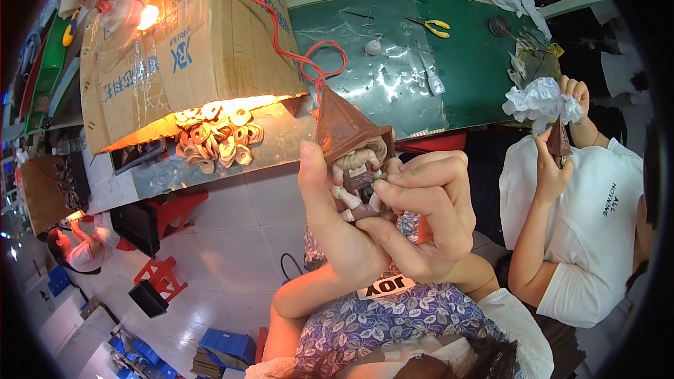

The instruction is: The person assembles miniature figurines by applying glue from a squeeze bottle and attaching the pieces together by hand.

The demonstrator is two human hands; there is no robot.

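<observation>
A small figurine [353, 126] with a tall, pointed brown top and pale limbs is raised in front of me, upright and leaning slightly. My left hand [335, 231] grips it from the left, with the thumb along the edge of the brown top. From the right, my right hand [434, 203] pinches the lower body, its fingers bent around a small dark piece at the figurine's front. Fingers partly cover the figurine's right side and base, so I cannot make out whether that dark piece is separate.
A cardboard box [210, 56] with a glowing lamp [148, 17] stands over pale ring-shaped pieces [217, 137] on the green-topped table [330, 35]. A red cord [277, 45] hangs nearby; pliers [437, 27] lie farther back. At right, a co-worker's hand [551, 179] holds a brown cone-topped piece [559, 140].
</observation>
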